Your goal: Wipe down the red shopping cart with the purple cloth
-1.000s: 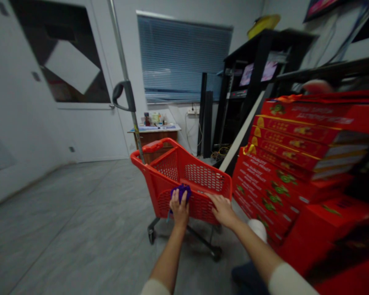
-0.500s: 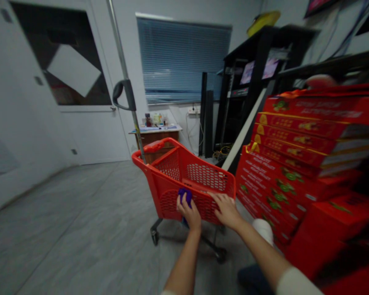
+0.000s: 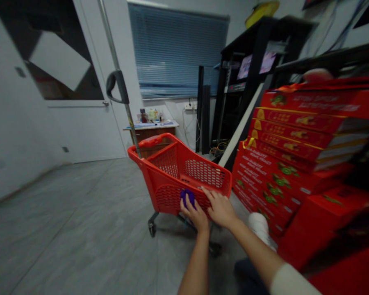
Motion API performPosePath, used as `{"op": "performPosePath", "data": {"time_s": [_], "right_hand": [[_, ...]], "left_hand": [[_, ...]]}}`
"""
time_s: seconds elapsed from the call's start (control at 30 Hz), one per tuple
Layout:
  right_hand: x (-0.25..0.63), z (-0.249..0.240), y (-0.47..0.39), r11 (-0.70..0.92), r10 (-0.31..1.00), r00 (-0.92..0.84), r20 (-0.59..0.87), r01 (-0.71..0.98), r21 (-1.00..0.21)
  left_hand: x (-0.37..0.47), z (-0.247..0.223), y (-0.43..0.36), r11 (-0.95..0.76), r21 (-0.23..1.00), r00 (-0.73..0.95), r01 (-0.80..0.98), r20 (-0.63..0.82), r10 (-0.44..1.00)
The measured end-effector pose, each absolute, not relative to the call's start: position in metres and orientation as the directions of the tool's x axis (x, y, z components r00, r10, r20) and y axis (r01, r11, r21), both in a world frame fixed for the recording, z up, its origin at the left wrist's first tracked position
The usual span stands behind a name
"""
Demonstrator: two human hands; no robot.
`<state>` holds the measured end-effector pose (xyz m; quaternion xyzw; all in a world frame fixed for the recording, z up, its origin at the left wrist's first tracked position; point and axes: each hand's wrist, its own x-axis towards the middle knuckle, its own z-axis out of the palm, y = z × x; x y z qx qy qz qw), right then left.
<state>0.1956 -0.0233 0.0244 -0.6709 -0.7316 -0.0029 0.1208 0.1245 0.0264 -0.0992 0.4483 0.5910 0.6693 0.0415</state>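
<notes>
A red plastic shopping cart [image 3: 169,180] with perforated sides stands on the floor before me. My left hand [image 3: 195,213] presses a bunched purple cloth [image 3: 187,198] against the cart's near side, fingers curled over it. To its right, my right hand [image 3: 219,207] rests at the upper rim near the cart's right end, fingers stretched out and holding nothing. A metal pole with a grey grip handle [image 3: 118,87] rises at the cart's handle end; its lower end is hidden by the cart.
Stacked red cartons [image 3: 276,176] line the right side, close to my right arm. Behind the cart are a small wooden cabinet [image 3: 153,133] with bottles on top, a black rack [image 3: 249,61] and a leaning white board [image 3: 242,125]. A white door [image 3: 83,131] stands at the left.
My left hand and the purple cloth have shifted slightly right along the cart's side, closer to my right hand. The right hand stays by the rim. The view has moved a little.
</notes>
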Motion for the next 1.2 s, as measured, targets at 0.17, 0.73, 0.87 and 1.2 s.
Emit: {"op": "performPosePath", "data": {"time_s": [0.17, 0.73, 0.87, 1.2], "right_hand": [[0.197, 0.035, -0.024, 0.204, 0.978, -0.184, 0.1, 0.948, -0.244], [0.2, 0.033, -0.02, 0.356, 0.934, -0.326, 0.146, 0.873, -0.333], [0.223, 0.026, -0.019, 0.297, 0.953, -0.256, 0.162, 0.894, -0.335], [0.208, 0.012, -0.018, 0.256, 0.956, -0.19, 0.223, 0.912, -0.32]], "left_hand": [[0.109, -0.119, 0.014, -0.453, 0.74, -0.388, 0.496, 0.656, 0.647], [0.099, -0.107, 0.005, -0.4, 0.813, -0.52, 0.424, 0.58, 0.627], [0.072, -0.092, 0.036, -0.326, 0.846, -0.622, 0.423, 0.532, 0.574], [0.132, -0.131, -0.018, -0.448, 0.774, -0.431, 0.447, 0.626, 0.65]]}}
